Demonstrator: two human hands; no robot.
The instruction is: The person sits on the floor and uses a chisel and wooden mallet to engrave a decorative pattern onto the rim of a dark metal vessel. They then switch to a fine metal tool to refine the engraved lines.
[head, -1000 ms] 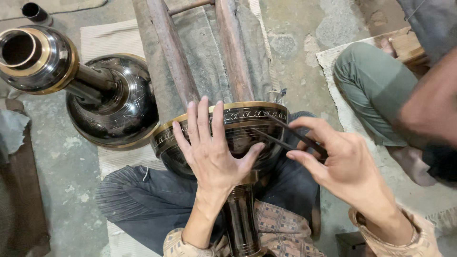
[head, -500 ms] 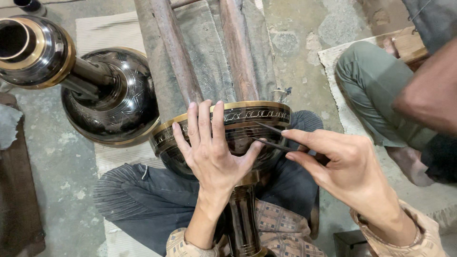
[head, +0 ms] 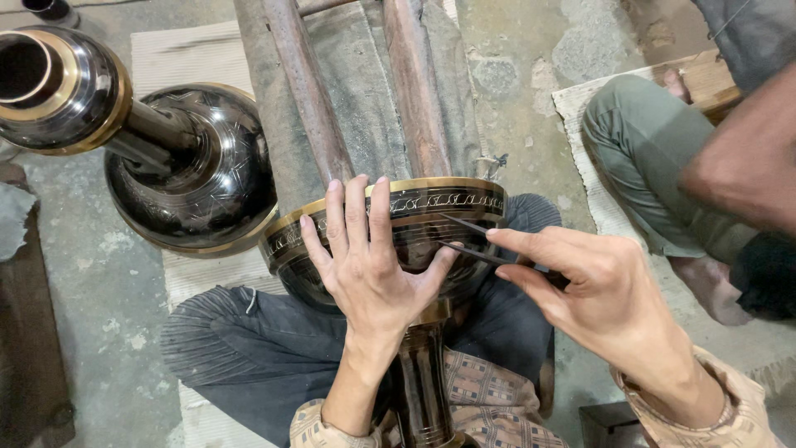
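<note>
A seated person works on a dark metal vase (head: 414, 224) with a brass-coloured rim, laid across the lap with its wide mouth pointing away toward 12 o'clock and its narrow stem running back toward 6 o'clock. The left hand (head: 369, 265) lies flat on the vase's black bowl, fingers spread and reaching up to the engraved band beneath the rim, thumb stretched out toward 3 o'clock; its grip is wide open, pressing rather than clasping. The right hand (head: 597, 290), at 3 o'clock of the vase, holds a thin dark engraving tool (head: 473, 241) in a narrow pinch between thumb and forefinger, the point of the tool resting on the vase's bowl just beside the left thumb.

The mouth of the vase leans against two rust-brown poles (head: 311, 99) that run toward 12 o'clock over a grey cloth (head: 365, 91) spread on the concrete floor (head: 531, 91). At 10 o'clock lies a second vase (head: 157, 158) of the same kind, black and gleaming with brass-coloured bands, its round belly just beside the first vase's rim and its open neck pointing to the upper left corner. Dark trousers (head: 249, 348) cover the worker's legs beneath the vase, and a checked sleeve (head: 730, 415) shows at the right wrist.

At 2 o'clock, well apart from the work, another person sits on a woven mat (head: 589, 158), a knee in green trousers (head: 647, 158) and a bare forearm (head: 746, 158) in view.
</note>
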